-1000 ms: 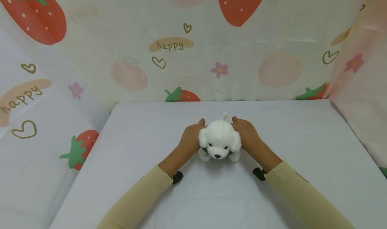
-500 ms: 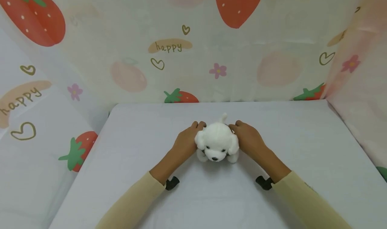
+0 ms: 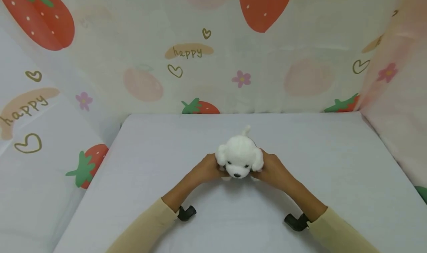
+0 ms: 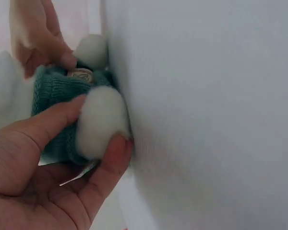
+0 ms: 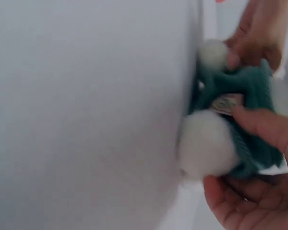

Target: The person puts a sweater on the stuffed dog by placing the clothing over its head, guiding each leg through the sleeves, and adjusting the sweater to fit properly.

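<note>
A white plush dog point(image 3: 239, 151) with dark eyes and a black nose stands on the white-covered table, facing me. It wears a teal knitted sweater point(image 4: 55, 91), which bears a small label point(image 5: 225, 103). My left hand point(image 3: 209, 168) holds the dog's side low down, thumb and fingers around one white leg point(image 4: 103, 122). On the other side my right hand point(image 3: 272, 169) grips it likewise, its thumb on the sweater beside the other leg point(image 5: 207, 146). In the head view the dog's head hides the fingertips of both hands.
The table point(image 3: 160, 145) has a white cloth and a straight back edge. Behind it hangs a strawberry-patterned curtain point(image 3: 260, 52), continuing along both sides. A black wrist device point(image 3: 186, 213) sits at the left sleeve, another black device point(image 3: 296, 222) at the right.
Both hands have slid from the dog's upper back down and forward to its lower sides and legs. The dog first shifted slightly left, then stayed about in place.
</note>
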Demonstrator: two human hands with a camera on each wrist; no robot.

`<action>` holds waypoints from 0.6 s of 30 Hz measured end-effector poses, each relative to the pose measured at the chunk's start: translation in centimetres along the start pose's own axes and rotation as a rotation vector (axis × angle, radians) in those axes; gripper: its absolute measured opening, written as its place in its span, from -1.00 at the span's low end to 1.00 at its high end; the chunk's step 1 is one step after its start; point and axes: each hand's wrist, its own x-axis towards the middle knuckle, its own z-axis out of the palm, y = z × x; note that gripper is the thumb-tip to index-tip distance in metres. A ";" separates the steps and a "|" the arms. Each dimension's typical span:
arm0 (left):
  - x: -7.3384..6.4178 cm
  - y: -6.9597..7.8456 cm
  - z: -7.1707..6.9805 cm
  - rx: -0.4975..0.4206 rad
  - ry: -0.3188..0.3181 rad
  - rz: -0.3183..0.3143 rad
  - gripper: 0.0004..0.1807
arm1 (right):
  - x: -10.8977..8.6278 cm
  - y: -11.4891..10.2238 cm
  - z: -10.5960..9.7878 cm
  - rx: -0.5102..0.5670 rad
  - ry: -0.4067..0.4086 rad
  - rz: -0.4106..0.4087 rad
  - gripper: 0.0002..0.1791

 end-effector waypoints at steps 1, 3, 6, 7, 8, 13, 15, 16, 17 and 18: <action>0.1 0.0 0.1 -0.005 0.012 -0.010 -0.41 | 0.2 0.0 0.2 0.009 0.015 0.002 -0.43; 0.3 0.0 0.3 -0.022 0.027 -0.018 -0.43 | 0.5 0.0 0.6 0.019 0.042 0.011 -0.52; 0.4 0.0 0.2 -0.037 0.031 -0.028 -0.45 | 1.1 -0.2 0.7 0.039 0.074 0.041 -0.60; 0.5 -0.2 0.2 -0.033 0.033 -0.030 -0.46 | 1.2 -0.2 0.7 0.044 0.080 0.052 -0.60; 0.5 -0.3 0.2 -0.029 0.033 -0.032 -0.47 | 1.4 -0.2 0.7 0.044 0.084 0.059 -0.61; 0.9 -0.9 -0.1 0.000 0.060 -0.054 -0.51 | 2.2 -0.1 0.9 0.041 0.073 0.081 -0.63; 1.0 -1.1 -0.2 0.003 0.076 -0.068 -0.51 | 2.6 0.0 1.1 0.045 0.072 0.084 -0.64; 1.1 -1.1 -0.3 0.007 0.080 -0.074 -0.51 | 2.7 0.1 1.1 0.046 0.072 0.088 -0.65; 1.2 -1.2 -0.3 0.007 0.080 -0.079 -0.51 | 2.8 0.2 1.2 0.048 0.071 0.086 -0.66; 1.3 -1.2 -0.4 0.006 0.081 -0.085 -0.51 | 2.9 0.3 1.2 0.053 0.069 0.089 -0.66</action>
